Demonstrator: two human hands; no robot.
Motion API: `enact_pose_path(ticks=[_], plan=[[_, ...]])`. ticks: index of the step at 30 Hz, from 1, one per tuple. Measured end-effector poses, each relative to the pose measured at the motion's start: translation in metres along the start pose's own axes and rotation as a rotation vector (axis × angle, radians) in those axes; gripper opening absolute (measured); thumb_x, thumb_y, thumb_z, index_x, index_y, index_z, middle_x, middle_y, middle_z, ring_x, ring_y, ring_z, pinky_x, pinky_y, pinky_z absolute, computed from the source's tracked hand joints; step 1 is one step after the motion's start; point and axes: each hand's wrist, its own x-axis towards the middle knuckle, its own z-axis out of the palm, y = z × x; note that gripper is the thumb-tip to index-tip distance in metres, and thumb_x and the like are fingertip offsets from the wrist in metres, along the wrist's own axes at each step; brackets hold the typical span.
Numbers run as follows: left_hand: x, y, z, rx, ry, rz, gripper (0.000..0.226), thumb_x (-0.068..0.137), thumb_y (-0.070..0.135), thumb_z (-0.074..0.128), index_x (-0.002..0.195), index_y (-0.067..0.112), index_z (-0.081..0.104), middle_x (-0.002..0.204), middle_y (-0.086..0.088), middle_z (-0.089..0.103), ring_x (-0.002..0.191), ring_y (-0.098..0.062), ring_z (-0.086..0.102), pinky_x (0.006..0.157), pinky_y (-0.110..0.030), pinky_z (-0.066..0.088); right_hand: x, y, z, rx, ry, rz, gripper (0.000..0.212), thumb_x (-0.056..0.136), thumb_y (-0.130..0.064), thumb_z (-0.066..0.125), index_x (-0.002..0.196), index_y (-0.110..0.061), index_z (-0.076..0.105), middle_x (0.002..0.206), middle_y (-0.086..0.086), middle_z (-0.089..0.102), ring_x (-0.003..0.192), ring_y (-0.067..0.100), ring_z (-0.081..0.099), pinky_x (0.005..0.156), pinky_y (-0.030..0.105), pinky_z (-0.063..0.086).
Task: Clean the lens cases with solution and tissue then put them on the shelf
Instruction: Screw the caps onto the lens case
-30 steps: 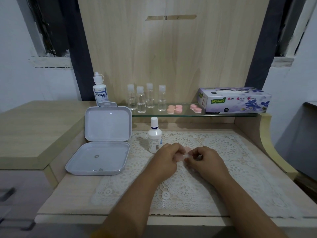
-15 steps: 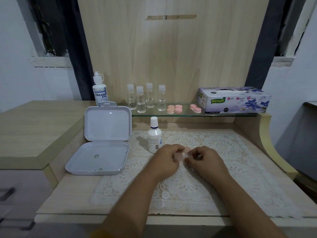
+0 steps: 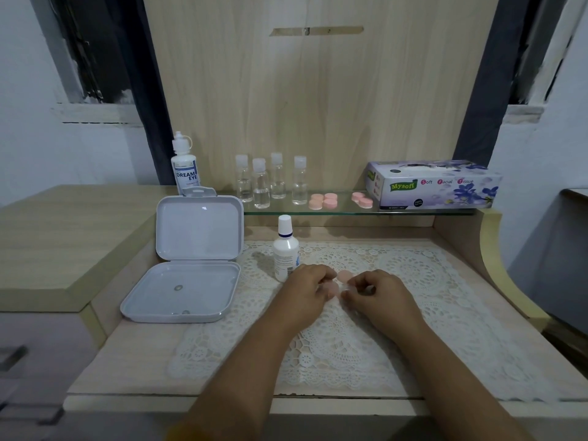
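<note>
A pink lens case [image 3: 339,281] sits between my two hands over the lace mat [image 3: 413,313]. My left hand [image 3: 310,286] grips its near pink cap with curled fingers. My right hand [image 3: 374,291] pinches the case's right side, where a pale bit shows under the fingertips. A white solution bottle [image 3: 285,249] stands just left of my left hand. On the glass shelf [image 3: 346,211] lie more pink lens cases [image 3: 323,201] and another pair [image 3: 362,199], beside the tissue box [image 3: 436,186].
An open grey plastic box [image 3: 187,265] lies at the left of the desk. Several small clear bottles [image 3: 270,183] and a Dream Eye bottle [image 3: 184,168] stand at the back. A raised wooden side surface [image 3: 63,233] borders the left, a curved wooden edge [image 3: 496,265] the right.
Both hands stay on the pink lens case; fingers shift only slightly. Nothing else moved.
</note>
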Motion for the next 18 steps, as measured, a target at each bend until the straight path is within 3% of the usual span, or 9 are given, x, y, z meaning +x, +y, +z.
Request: enact_pose_path(ticks=[3, 7, 12, 18], plan=[[-0.0007, 0.0017, 0.0006, 0.059, -0.004, 0.025, 0.034, 0.091, 0.020, 0.059, 0.125, 0.017, 0.058, 0.122, 0.002, 0.055, 0.112, -0.010, 0.050, 0.099, -0.024, 0.041, -0.0003, 0.0003, -0.0001, 0.001, 0.000, 0.003, 0.028, 0.078, -0.043, 0.066, 0.100, -0.026, 0.070, 0.095, -0.015, 0.062, 0.095, 0.010, 0.056, 0.085, 0.037, 0.051], [0.0009, 0.0036, 0.0010, 0.116, 0.020, 0.025, 0.031, 0.090, 0.029, 0.061, 0.115, 0.012, 0.062, 0.111, 0.000, 0.053, 0.104, -0.012, 0.048, 0.089, -0.021, 0.040, -0.0009, 0.0000, -0.0007, 0.011, 0.005, -0.002, 0.028, 0.078, -0.046, 0.068, 0.097, -0.027, 0.070, 0.094, -0.015, 0.062, 0.093, 0.009, 0.058, 0.082, 0.035, 0.051], [0.0033, 0.0041, 0.0027, 0.150, -0.029, 0.024, 0.019, 0.093, 0.024, 0.056, 0.097, 0.010, 0.068, 0.100, -0.003, 0.053, 0.095, -0.015, 0.049, 0.080, -0.021, 0.039, -0.0007, -0.0012, -0.0014, -0.010, 0.013, -0.022, 0.027, 0.081, -0.045, 0.067, 0.100, -0.027, 0.071, 0.097, -0.014, 0.062, 0.094, 0.008, 0.057, 0.083, 0.031, 0.050], [0.0056, 0.0041, 0.0016, 0.260, -0.097, 0.078, 0.018, 0.096, 0.015, 0.049, 0.101, 0.008, 0.065, 0.105, -0.006, 0.052, 0.101, -0.020, 0.048, 0.092, -0.036, 0.043, -0.0007, -0.0019, -0.0027, -0.047, 0.006, -0.039, 0.027, 0.084, -0.044, 0.066, 0.104, -0.026, 0.071, 0.100, -0.010, 0.063, 0.094, 0.009, 0.056, 0.083, 0.032, 0.050]])
